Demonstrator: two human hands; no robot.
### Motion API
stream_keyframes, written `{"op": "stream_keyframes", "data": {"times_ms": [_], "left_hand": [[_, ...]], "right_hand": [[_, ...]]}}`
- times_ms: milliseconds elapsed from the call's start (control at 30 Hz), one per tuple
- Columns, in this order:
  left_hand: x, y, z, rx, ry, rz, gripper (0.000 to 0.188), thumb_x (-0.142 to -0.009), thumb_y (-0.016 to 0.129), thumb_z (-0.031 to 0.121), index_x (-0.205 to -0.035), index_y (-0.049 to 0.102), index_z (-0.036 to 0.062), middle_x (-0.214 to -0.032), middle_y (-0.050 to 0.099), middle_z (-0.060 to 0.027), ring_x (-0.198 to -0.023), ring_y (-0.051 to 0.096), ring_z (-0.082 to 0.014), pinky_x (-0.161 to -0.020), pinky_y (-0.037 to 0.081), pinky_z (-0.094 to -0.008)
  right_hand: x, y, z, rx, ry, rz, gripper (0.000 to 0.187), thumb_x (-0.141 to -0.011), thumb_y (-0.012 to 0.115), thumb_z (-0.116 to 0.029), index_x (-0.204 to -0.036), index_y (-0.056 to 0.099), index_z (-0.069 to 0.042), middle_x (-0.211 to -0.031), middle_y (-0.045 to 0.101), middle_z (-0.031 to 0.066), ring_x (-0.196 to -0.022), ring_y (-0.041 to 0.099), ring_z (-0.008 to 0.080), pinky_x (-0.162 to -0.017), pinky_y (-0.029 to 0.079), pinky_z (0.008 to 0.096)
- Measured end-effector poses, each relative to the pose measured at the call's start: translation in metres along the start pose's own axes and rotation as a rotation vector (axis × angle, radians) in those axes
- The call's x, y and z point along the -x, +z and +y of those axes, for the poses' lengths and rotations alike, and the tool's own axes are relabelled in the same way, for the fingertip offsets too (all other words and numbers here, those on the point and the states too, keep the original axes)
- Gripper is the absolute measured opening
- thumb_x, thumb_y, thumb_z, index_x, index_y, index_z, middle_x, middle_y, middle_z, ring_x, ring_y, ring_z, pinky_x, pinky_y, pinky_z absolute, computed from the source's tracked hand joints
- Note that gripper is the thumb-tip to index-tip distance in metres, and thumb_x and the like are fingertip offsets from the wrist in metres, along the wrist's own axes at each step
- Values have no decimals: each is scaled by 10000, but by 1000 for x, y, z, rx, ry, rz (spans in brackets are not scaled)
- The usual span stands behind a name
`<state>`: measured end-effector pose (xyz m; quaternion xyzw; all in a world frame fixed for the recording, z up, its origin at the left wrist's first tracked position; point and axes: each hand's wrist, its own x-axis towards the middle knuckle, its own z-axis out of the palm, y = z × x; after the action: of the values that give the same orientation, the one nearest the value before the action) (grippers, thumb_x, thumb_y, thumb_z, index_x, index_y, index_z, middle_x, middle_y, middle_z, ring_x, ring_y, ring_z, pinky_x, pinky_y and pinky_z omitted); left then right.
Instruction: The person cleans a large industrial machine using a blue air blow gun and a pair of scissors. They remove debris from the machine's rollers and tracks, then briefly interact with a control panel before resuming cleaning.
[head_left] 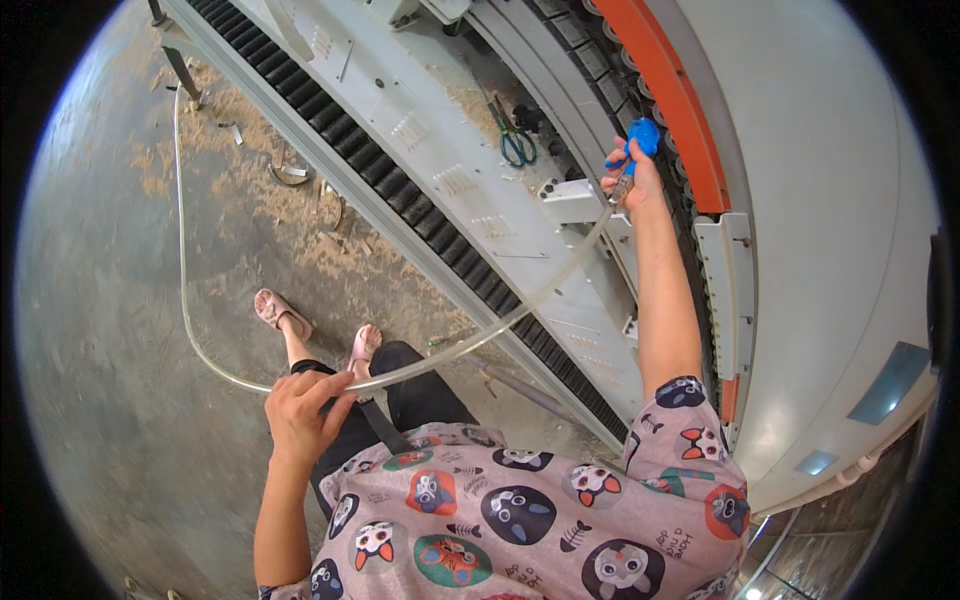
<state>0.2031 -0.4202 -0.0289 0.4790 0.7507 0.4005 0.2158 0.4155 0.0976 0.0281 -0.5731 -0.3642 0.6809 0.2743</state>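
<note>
My right hand [634, 182] is closed round a blue air blow gun [643, 136], held over the machine's inner track beside the orange strip. From the gun's lower end a clear hose [480, 338] curves down to my left hand [304, 408]. That hand pinches the hose between thumb and fingers in front of my lap. Beyond it the hose drops toward the floor and runs up the far left. A pair of scissors [517, 147] with dark green handles lies on the machine's pale bed, left of my right hand.
The long machine has a black ribbed conveyor track [365, 160] along its near side and an orange guard strip [690, 130]. A large white cover [830, 200] rises at the right. Sawdust and offcuts [290, 176] litter the concrete floor [120, 330] near my feet.
</note>
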Motion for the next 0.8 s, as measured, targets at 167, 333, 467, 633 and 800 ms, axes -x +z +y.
{"op": "stream_keyframes", "data": {"times_ms": [167, 333, 467, 633, 800], "left_hand": [[0, -1, 17, -26, 11, -22, 210, -665, 736, 174, -856, 676, 112, -704, 611, -36, -653, 575, -235, -615, 423, -342], [-9, -20, 31, -46, 42, 34, 205, -667, 742, 199, -853, 682, 134, -711, 613, 1, -634, 562, -204, -611, 412, -331], [-2, -38, 36, -88, 5, 70, 194, -675, 739, 189, -845, 678, 119, -710, 613, -15, -658, 569, -216, -637, 415, -336], [25, -66, 81, -235, 80, 8, 215, -670, 735, 203, -861, 664, 137, -795, 626, -2, -767, 588, -224, -727, 441, -351], [86, -105, 99, -354, -40, 49, 253, -659, 717, 151, -901, 652, 116, -917, 634, -29, -912, 587, -244, -811, 439, -373]], "right_hand": [[19, -11, 2, -68, -15, -111, 349, -921, 505, -424, -1167, 501, -177, -714, 527, -42, -664, 506, 109, -484, 348, 289], [25, -14, -14, -144, -24, -98, 351, -911, 523, -421, -1162, 502, -177, -722, 537, -35, -679, 538, 115, -503, 355, 311], [45, -1, -24, -200, 23, -186, 349, -908, 532, -399, -1167, 507, -165, -727, 551, -10, -690, 529, 137, -516, 341, 314], [131, 0, -27, -148, 60, -424, 417, -897, 526, -437, -1202, 507, -153, -820, 588, 24, -784, 551, 179, -600, 445, 386], [222, 40, -4, -237, 157, -640, 453, -895, 532, -415, -1260, 463, -158, -1031, 579, 74, -1074, 541, 239, -758, 503, 504]]}}
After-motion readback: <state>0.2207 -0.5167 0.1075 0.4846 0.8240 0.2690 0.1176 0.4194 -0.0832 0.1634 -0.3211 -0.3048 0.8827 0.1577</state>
